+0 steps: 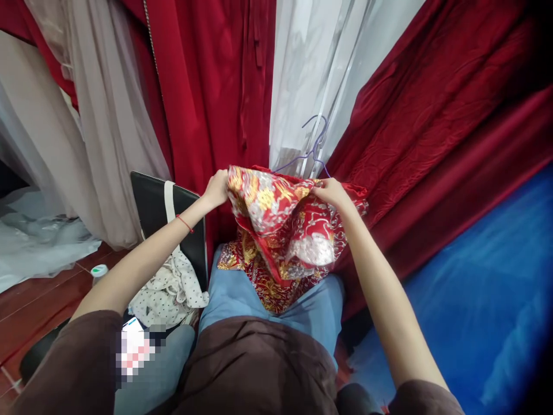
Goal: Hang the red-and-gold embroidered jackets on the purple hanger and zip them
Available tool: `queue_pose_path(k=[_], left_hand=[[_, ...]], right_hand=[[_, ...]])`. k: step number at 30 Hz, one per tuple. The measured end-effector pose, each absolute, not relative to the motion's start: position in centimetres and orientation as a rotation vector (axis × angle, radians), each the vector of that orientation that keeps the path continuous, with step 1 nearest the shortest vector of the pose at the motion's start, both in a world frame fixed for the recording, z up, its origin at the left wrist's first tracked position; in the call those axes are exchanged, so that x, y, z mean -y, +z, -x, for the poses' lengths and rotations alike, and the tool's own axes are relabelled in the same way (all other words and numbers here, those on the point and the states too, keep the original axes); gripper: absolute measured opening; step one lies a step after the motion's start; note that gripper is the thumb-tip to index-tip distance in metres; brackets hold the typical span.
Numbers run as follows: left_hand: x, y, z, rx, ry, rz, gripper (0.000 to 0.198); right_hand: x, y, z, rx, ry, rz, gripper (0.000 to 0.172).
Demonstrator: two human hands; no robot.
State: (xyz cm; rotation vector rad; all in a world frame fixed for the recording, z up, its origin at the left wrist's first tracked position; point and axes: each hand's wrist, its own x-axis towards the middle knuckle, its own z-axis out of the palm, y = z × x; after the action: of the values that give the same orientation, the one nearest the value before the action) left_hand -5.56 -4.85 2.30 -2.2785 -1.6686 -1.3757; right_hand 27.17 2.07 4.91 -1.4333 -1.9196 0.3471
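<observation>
A red garment (280, 230) embroidered in gold and silver hangs between my hands and drapes onto my lap. My left hand (216, 189) pinches its upper left edge, fingers closed. My right hand (330, 192) grips the upper right edge, fingers closed on the cloth. A thin purple wire hanger (314, 144) sticks up just behind the garment, near my right hand. I cannot tell whether the hanger is inside the garment.
Dark red curtains (432, 132) and a white sheer drape (311, 75) hang ahead. Beige fabric (99, 127) hangs on the left. A black chair (155, 207) holds a dotted white bag (173, 288). A blue surface (484, 300) lies to the right.
</observation>
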Motion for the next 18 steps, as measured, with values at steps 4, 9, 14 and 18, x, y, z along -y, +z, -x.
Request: queue_pose_path(k=[4,9,14,18], left_hand=[[3.1,4.7,3.7,1.826,-1.496,1.951,0.017],[3.8,7.7,-1.2,1.627,-1.215,2.140,0.023],[1.4,10.3,-0.4,1.475,-1.243,2.196,0.029],[-0.3,13.8,3.8,1.419,-1.211,2.377,0.042]], right_hand=[[0.2,6.2,-27.2,2.111,0.652,1.246,0.015],[4.1,7.3,-23.7,2.107,0.599,0.905,0.039],[4.3,7.9,-21.2,2.122,0.183,0.997,0.037],[2.6,9.1,-19.8,2.081,0.269,0.798,0.029]])
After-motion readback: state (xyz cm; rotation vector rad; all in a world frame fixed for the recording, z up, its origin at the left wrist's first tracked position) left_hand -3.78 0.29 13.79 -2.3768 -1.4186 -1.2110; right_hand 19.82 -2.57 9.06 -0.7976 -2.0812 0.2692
